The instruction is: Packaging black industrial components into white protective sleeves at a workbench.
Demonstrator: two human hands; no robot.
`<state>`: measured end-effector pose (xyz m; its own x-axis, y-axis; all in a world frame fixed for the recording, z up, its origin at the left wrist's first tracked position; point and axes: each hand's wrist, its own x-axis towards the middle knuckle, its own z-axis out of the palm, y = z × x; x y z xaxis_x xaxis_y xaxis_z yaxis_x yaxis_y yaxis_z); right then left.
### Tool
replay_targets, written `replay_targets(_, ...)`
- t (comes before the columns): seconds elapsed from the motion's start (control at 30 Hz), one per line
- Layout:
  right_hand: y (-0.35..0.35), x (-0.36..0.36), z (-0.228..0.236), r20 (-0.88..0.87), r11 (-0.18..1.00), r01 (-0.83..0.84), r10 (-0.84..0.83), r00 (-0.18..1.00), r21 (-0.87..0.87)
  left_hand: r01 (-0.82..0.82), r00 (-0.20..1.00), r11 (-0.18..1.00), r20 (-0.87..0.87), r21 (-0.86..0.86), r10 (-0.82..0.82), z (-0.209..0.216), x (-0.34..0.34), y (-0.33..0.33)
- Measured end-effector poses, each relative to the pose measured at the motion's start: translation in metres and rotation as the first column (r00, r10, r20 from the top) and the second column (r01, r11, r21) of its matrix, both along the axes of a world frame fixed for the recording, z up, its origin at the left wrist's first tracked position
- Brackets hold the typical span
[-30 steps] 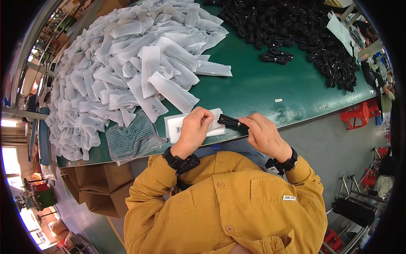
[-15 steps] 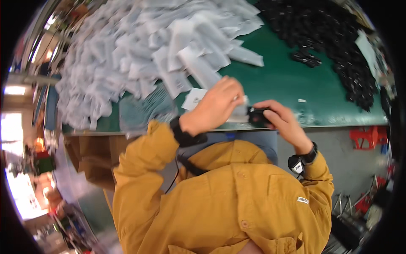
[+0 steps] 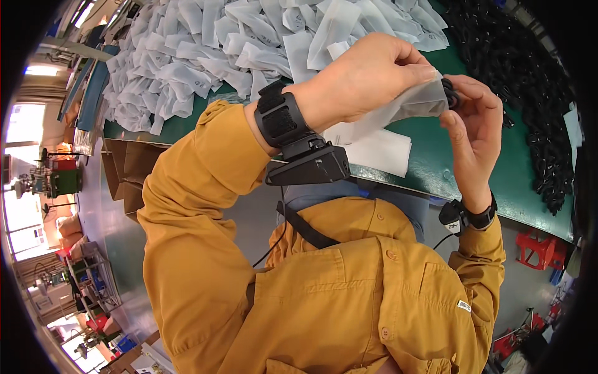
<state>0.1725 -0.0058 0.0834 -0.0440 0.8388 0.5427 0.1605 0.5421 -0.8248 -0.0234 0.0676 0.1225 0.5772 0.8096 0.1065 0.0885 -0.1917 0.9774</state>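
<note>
My left hand [image 3: 364,78] pinches the edge of a frosted, translucent plastic bag [image 3: 423,101] between thumb and fingers. At the bag's mouth is a coiled black cable [image 3: 450,93], partly inside or behind the film; I cannot tell which. My right hand [image 3: 476,121] grips that cable from the right, with fingers above and thumb below. Both hands are raised over the green table [image 3: 430,165]. Beneath the bag, white paper sheets [image 3: 381,153] lie near the table's front edge, partly covered by my left wrist and its strapped-on black device.
A large heap of frosted bags [image 3: 243,47] spreads over the far left of the table. Along the right runs a long pile of black cables [image 3: 529,106]. Under the left front edge stands a brown cardboard box [image 3: 134,162]; a red stool [image 3: 539,249] is on the floor at right.
Both hands have risen and shifted to the right with the black cable. The bag now spans the gap between them, its mouth meeting the cable. The head view has also shifted.
</note>
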Motion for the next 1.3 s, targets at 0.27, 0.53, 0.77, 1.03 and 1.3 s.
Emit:
replay_targets(0.27, 0.014, -0.004, 0.001, 0.348, 0.986, 0.033, -0.088, 0.933, 0.161, 0.038, 0.968, 0.926, 0.245, -0.376, 0.06, -0.01, 0.004, 0.005)
replay_targets(0.53, 0.01, -0.006, 0.009, 0.057, 0.935, -0.092, 0.118, 0.991, -0.343, -0.149, 0.969, 0.97, 0.224, 0.193, 0.104, 0.003, -0.078, 0.106)
replay_targets(0.77, 0.014, -0.082, -0.01, 0.249, 0.811, -0.461, 0.56, 0.79, -0.361, -0.185, 0.794, 0.971, 0.559, -0.152, 0.239, -0.032, -0.116, 0.177)
replay_targets(1.03, 0.033, -0.131, 0.0, -0.327, 0.767, -0.545, 0.447, 0.833, -0.338, -0.484, 0.802, 0.864, 0.327, -0.135, 0.5, 0.019, -0.034, 0.118)
replay_targets(1.3, 0.038, -0.123, 0.003, -0.241, 0.704, -0.478, 0.415, 0.877, -0.525, -0.568, 0.814, 0.719, 0.14, 0.4, 0.564, -0.009, -0.018, 0.136)
